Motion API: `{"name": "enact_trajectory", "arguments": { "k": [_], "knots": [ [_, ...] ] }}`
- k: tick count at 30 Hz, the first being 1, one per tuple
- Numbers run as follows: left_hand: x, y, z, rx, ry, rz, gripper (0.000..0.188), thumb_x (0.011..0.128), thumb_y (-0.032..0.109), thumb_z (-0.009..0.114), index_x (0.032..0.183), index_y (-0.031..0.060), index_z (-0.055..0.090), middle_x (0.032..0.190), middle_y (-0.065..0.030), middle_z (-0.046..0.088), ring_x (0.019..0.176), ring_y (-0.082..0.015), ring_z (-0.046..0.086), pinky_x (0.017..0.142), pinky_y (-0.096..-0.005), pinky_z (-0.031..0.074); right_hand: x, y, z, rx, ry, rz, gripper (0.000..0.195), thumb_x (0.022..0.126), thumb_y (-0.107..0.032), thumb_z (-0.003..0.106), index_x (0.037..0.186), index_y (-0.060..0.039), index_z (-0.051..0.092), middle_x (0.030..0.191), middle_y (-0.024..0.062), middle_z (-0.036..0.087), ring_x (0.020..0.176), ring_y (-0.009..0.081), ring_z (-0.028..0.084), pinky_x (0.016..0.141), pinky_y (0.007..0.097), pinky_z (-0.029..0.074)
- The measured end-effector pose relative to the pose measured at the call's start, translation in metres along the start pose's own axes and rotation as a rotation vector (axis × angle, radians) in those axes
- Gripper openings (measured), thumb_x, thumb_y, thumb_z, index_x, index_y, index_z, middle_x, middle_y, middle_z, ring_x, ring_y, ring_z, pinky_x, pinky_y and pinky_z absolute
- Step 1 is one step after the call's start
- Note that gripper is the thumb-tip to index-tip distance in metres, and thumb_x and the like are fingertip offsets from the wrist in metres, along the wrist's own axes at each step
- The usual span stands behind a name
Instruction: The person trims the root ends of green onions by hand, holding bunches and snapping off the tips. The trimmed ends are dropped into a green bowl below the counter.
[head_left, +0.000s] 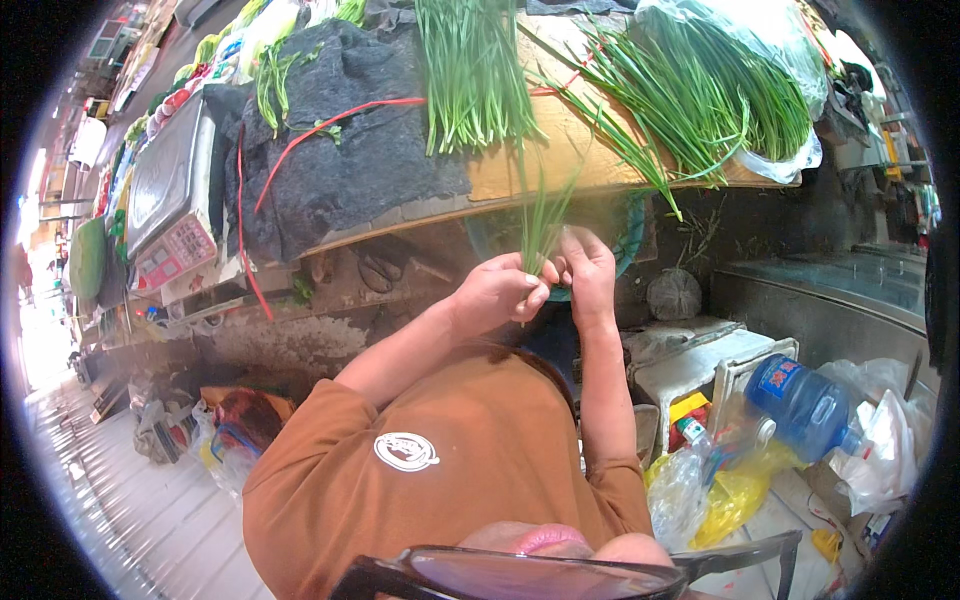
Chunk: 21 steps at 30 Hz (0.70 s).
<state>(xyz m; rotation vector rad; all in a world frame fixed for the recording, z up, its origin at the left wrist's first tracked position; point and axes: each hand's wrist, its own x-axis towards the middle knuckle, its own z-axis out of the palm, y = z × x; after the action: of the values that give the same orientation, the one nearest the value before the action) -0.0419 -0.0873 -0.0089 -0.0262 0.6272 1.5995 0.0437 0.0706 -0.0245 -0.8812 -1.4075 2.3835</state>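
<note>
My left hand (501, 294) grips a small bunch of green chives (538, 225) near its base, with the leaves pointing up toward the table edge. Close beside it, my right hand (587, 266) has its fingertips drawn together next to the stems; whether anything is pinched there cannot be made out. Below the hands, partly hidden by them, is a round teal basin (631, 238). On the table, a neat bundle of chives (476, 82) lies with its pale ends facing me. To its right spreads a larger loose pile of chives (697, 105) on clear plastic.
A dark cloth (352, 165) covers the wooden table's (495, 176) left part, with a red plastic tie (322, 131) across it. A weighing scale (169, 195) stands at left. On the right are a white foam box (701, 360), a blue water jug (799, 405) and plastic bags (731, 495).
</note>
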Motion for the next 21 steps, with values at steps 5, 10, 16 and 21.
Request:
{"name": "enact_trajectory", "arguments": {
  "k": [5,10,16,21],
  "knots": [
    [0.003,-0.001,0.002,0.042,0.052,-0.016,0.021,0.097,0.015,0.055,0.113,0.0012,0.059,0.071,-0.002,0.052,0.056,-0.0101,0.043,0.051,-0.0254,0.034,0.003,-0.015,0.005,0.143,0.012,-0.007,0.029,0.106,-0.028,0.059,0.109,-0.0011,0.07,0.083,-0.0008,0.064,0.057,0.0024,0.046,0.049,0.0183,0.033],
    [0.005,-0.001,0.003,0.062,0.049,0.006,0.023,0.101,0.025,0.055,0.107,0.003,0.06,0.065,0.0014,0.046,0.053,-0.0093,0.037,0.048,-0.0247,0.029,0.008,-0.03,0.004,0.148,0.189,-0.059,0.033,0.107,-0.034,0.056,0.107,-0.0032,0.07,0.082,-0.0013,0.064,0.06,0.0019,0.048,0.05,0.0172,0.032],
    [0.006,-0.002,-0.002,0.171,0.105,-0.008,0.032,0.107,0.036,0.052,0.098,0.0064,0.062,0.06,0.0043,0.043,0.049,-0.008,0.033,0.046,-0.0239,0.026,0.01,-0.027,0.006,-0.014,0.418,-0.398,0.015,0.101,-0.018,0.067,0.106,-0.003,0.068,0.082,-0.0046,0.063,0.064,0.0004,0.047,0.054,0.0166,0.035],
    [0.007,-0.008,-0.004,0.292,0.186,0.055,0.031,0.109,0.034,0.051,0.097,0.0078,0.061,0.062,0.0062,0.044,0.05,-0.0051,0.033,0.046,-0.0224,0.025,-0.005,-0.032,0.005,-0.203,0.247,-0.309,0.014,0.099,-0.015,0.07,0.097,-0.0009,0.068,0.082,-0.0061,0.062,0.07,0.0009,0.05,0.061,0.0185,0.041]
  ]
}}
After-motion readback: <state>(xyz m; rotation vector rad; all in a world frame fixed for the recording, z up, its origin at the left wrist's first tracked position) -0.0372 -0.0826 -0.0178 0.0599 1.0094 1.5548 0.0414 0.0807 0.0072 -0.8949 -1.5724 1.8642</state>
